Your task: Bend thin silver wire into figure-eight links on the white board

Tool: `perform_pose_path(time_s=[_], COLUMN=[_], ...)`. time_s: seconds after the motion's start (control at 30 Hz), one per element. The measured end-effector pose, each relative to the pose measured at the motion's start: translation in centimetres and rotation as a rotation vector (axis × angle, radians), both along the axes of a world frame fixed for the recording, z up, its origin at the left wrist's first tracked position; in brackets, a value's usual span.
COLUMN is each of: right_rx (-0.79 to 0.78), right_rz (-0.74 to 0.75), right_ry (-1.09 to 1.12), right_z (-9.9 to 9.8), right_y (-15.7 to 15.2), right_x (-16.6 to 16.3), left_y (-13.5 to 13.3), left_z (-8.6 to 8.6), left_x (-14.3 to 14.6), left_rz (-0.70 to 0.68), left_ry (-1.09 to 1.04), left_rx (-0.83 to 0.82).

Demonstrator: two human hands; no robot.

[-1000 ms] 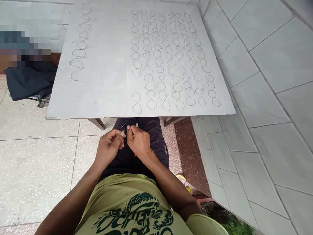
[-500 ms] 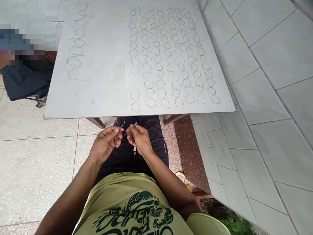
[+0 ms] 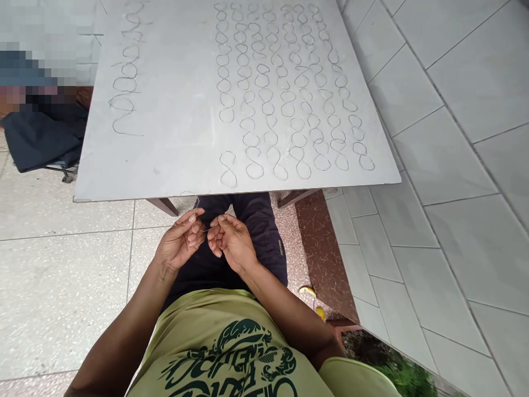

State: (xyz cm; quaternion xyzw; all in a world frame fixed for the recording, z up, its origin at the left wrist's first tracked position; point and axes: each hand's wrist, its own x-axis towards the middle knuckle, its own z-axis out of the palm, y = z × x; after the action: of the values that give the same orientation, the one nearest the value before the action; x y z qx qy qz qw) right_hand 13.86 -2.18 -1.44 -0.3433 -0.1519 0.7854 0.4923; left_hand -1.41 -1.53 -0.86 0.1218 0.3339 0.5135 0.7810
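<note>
While the left hand (image 3: 179, 240) pinches a thin wire (image 3: 198, 202) between thumb and forefinger, the right hand (image 3: 235, 240) stands just beside it, its thumb and forefinger pressed narrowly together on the same piece. Both hands are above the person's dark trousers (image 3: 266, 248), near the front edge of the table (image 3: 177, 110). A short stretch of the wire spans the gap between the 2 hands, and a curved end rises past the left fingertips, overlapping the table's edge in view; whether it touches that edge cannot be told. On the table's right half, figure-8 wires (image 3: 228, 169) lie in 7 columns, some touching their neighbours. Along the left side runs a row of wavy wires (image 3: 125, 91), well apart from those columns.
</note>
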Motion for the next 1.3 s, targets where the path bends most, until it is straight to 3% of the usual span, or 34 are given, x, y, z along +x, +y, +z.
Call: perform_pose_path(time_s=[0.43,0.57,0.8,0.9,1.1,1.3], right_rx=[0.077,0.069,0.197,0.212,0.179,0.263], right_rz=[-0.169,-0.056,0.041,0.103,0.162,0.118], right_ry=[-0.001,-0.003,-0.298,-0.314,-0.145,-0.242], right_z=[-0.3,-0.4,1.1,1.6,0.1,-0.7], right_y=[-0.2,0.2,2.5,2.5,-0.2,-1.5], right_x=[-0.6,0.4,4.7,5.4,4.7,2.5], left_y=[-0.1,-0.3,-0.9,-0.9,-0.7,-0.8], left_z=[-0.2,0.3,1.1,1.2,1.2,0.7], left_x=[0.4,0.4,0.2,0.8,1.6,1.5], left_rz=[0.023,0.019,-0.116,-0.074,0.007,-0.066], left_ry=[0.082,0.094,0.106,0.108,0.077,0.166], left_rx=[0.0,0.007,0.023,0.028,0.012,0.015])
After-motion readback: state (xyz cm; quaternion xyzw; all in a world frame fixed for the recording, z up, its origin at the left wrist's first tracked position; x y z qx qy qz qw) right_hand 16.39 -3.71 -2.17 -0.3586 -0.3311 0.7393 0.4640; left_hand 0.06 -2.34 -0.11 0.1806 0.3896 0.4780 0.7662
